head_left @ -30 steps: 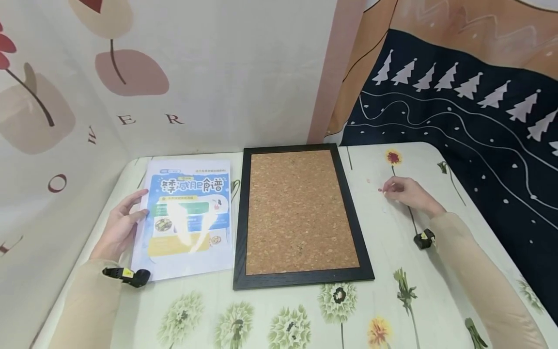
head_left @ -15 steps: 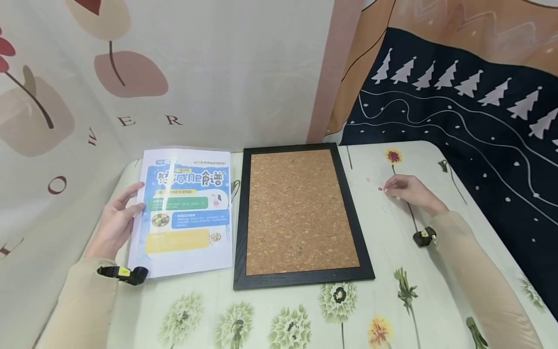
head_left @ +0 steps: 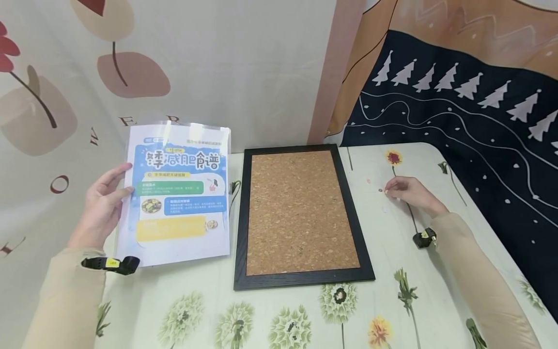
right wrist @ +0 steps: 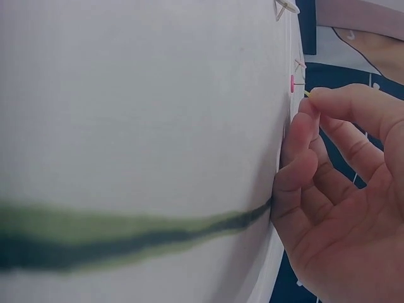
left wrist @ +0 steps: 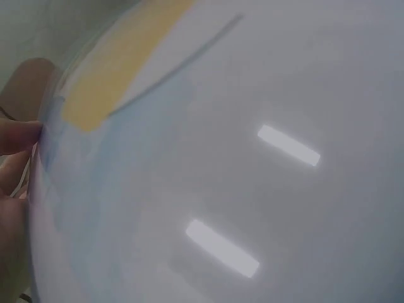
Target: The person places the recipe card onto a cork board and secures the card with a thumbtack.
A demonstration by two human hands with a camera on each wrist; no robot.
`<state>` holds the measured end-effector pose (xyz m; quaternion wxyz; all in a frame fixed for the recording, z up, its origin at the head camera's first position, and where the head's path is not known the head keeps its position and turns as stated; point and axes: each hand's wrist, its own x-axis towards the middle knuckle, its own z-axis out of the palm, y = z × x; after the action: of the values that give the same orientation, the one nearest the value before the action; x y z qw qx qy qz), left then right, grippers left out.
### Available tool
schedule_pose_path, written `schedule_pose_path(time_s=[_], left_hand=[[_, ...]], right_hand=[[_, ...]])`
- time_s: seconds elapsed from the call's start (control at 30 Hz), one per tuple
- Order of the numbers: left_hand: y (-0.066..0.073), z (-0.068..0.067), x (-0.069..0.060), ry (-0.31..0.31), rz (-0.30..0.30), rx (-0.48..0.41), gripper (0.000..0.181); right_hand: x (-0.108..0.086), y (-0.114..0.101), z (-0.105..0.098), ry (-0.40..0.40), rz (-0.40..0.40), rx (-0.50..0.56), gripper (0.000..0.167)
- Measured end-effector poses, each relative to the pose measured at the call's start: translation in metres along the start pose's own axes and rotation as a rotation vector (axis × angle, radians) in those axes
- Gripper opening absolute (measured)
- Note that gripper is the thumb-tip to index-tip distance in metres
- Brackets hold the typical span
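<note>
My left hand (head_left: 98, 206) grips the left edge of a plastic-covered printed poster (head_left: 174, 242), thumb on the front. Blue, green and yellow panels with Chinese lettering cover the poster, which is tilted up off the table. In the left wrist view its glossy surface (left wrist: 208, 177) fills most of the picture. On the right, my right hand (head_left: 410, 193) is low over the table, thumb and fingertips pinching something tiny; a yellow sliver (right wrist: 307, 93) shows there, apparently a thumbtack. Just beside the fingertips, a pink thumbtack (right wrist: 292, 84) lies point up. The pinched piece is mostly hidden.
A cork board (head_left: 301, 213) in a black frame (head_left: 305, 278) lies between the hands. Faint small tacks, including a clear one (right wrist: 287, 6), lie near the right hand. A flower-print cloth (head_left: 261, 310) covers the table, with hanging fabric (head_left: 218, 72) behind it.
My left hand has lifted the poster's top off the table, tilting it up and shifting it left. The cork board stays put, and my right hand has hardly moved.
</note>
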<state>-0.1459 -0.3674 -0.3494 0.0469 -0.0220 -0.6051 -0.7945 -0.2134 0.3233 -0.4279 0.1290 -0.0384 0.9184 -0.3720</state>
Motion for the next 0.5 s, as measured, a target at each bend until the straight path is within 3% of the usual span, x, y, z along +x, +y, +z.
schedule_pose_path(time_s=[0.23,0.4,0.5], left_hand=[[0.015,0.021,0.01,-0.043,0.028,-0.091,0.055],[0.005,0.039,0.014,-0.071,0.046,-0.158,0.054],[-0.004,0.05,0.015,-0.07,0.049,-0.126,0.053]], right_hand=[[0.0,0.003,0.0,0.004,0.012,0.012,0.023],[0.001,0.003,-0.001,0.011,0.004,0.024,0.024],[0.001,0.002,-0.001,0.011,-0.008,0.042,0.026]])
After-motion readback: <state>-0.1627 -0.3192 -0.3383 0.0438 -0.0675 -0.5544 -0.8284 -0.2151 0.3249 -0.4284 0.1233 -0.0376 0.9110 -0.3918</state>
